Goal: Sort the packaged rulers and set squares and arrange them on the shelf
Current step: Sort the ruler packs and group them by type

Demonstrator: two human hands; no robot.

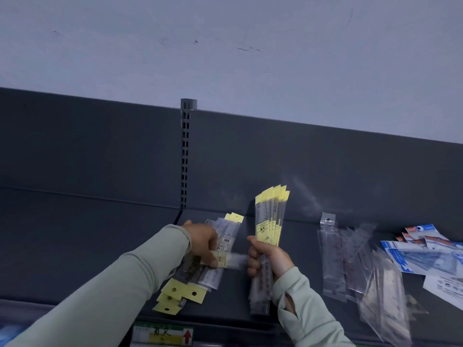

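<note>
your left hand (201, 240) pinches one ruler pack (226, 261), long axis crosswise, just left of the upright bundle (269, 221) your right hand (269, 259) clamps.

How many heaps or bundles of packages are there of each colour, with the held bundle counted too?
Yellow-topped: 2 (pile on the shelf, bundle in the right hand)
Clear heap: 1
Blue-and-white heap: 1
Total: 4
The blurred pack in the left hand counts with the pile.

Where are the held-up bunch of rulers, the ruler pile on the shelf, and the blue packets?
held ruler bunch (265, 229), head view, front yellow label.
ruler pile (188, 293), head view, yellow hang tab.
blue packets (423, 259), head view, top packet's front.
</note>
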